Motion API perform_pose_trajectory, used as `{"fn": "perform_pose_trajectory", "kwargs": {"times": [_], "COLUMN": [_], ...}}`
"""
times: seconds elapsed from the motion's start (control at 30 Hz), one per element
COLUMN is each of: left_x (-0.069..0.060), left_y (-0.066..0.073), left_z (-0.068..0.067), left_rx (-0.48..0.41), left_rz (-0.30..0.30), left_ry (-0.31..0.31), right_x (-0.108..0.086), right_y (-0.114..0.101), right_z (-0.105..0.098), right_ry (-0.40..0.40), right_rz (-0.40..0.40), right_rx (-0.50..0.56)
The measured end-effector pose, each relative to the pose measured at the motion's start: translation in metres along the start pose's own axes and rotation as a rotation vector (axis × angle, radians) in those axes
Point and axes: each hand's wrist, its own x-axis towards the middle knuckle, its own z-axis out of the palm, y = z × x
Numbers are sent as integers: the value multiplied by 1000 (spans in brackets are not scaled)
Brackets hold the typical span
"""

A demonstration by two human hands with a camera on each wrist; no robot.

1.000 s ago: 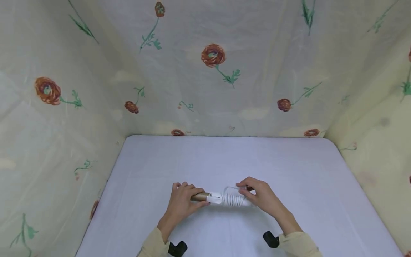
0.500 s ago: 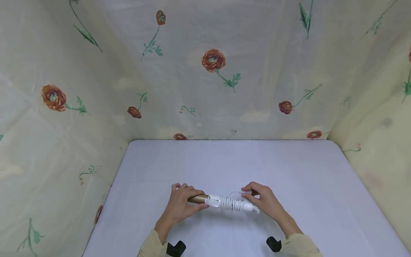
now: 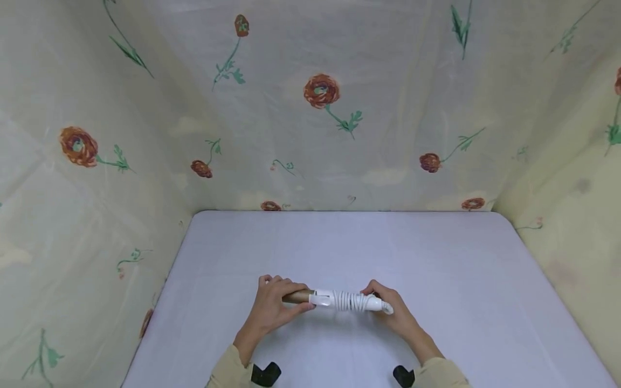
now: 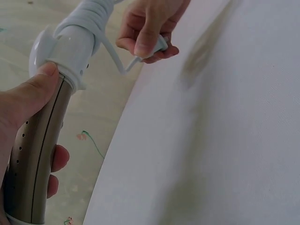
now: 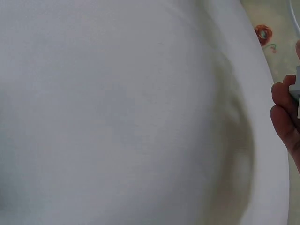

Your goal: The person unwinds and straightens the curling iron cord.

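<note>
My left hand (image 3: 269,306) holds a curling iron (image 3: 321,298) by its bronze barrel (image 4: 40,136), thumb against the white collar in the left wrist view. A white cord (image 3: 350,302) is wound in several turns round the white handle, which points right. My right hand (image 3: 399,313) is behind the handle's far end in the head view. In the left wrist view it pinches the plug (image 4: 161,43) at the cord's loose end, a short length of cord running back to the coil. The right wrist view catches only fingertips and part of the plug at its right edge.
A white table (image 3: 339,242) lies beneath both hands, the iron raised above it with a shadow below. Floral curtains (image 3: 378,108) enclose the table at the back and on both sides. Black wrist mounts (image 3: 266,374) sit at both cuffs.
My right hand, which was above the coil drawing out the cord end, has come down and behind the handle, taking the plug and cord with it. The left hand's grip stays the same.
</note>
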Motion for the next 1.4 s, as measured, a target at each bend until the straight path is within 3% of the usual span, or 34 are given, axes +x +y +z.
{"fn": "perform_pose_trajectory", "kwargs": {"times": [0.2,0.27,0.43,0.6,1.0,1.27,1.4], "left_x": [4,6,10,14,13,12,13], "left_y": [2,3,6,8,13,13,13], "left_z": [0,-1,-1,0,5,5,4], "left_rx": [-8,-2,10,30,55,70,74], "left_rz": [-19,-21,-45,-52,-88,-127,-126], "left_ry": [18,28,53,83,101,107,114], "right_x": [-6,-8,-12,-18,-33,-39,-39], "right_y": [-6,-8,-12,-16,-29,-34,-37], "right_z": [16,20,28,37,52,57,59], "right_ry": [-27,-33,-40,-49,-2,33,24], "right_rz": [217,238,160,96,194,110,109], "right_rx": [-18,-71,-193,-175,-102,-72,-77]}}
